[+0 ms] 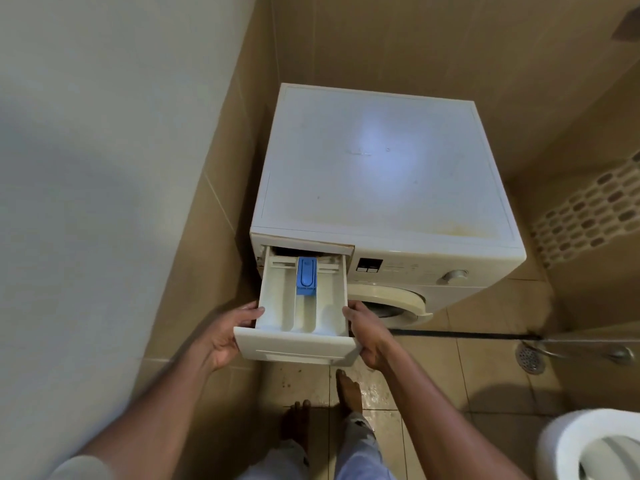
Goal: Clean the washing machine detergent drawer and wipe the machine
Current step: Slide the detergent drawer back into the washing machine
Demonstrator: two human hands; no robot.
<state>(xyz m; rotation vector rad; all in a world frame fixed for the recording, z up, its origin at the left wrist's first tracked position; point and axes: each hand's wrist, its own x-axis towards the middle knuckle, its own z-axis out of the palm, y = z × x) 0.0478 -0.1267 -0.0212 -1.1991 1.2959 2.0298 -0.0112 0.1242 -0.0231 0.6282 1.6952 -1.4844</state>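
Two grips on the detergent drawer [298, 348]: left hand [228, 336] clasped its left wall, right hand [367, 336] its right. Drawer stood far out of the washing machine [381, 174], upper-left front; rear end apparently in the slot. Paired hold probably kept it level for lifting out.

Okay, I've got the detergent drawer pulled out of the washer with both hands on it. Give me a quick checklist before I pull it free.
1. Two-handed grip: the left hand holds the drawer on its left side, the right hand on its right. Ok.
2. Drawer free of the washing machine: its back end sits in the slot. Not ok.
3. Blue insert seated in the middle compartment: ok.
4. Release catch pressed: cannot tell.
5. Dry footing: the floor tiles by the feet look wet. Not ok.
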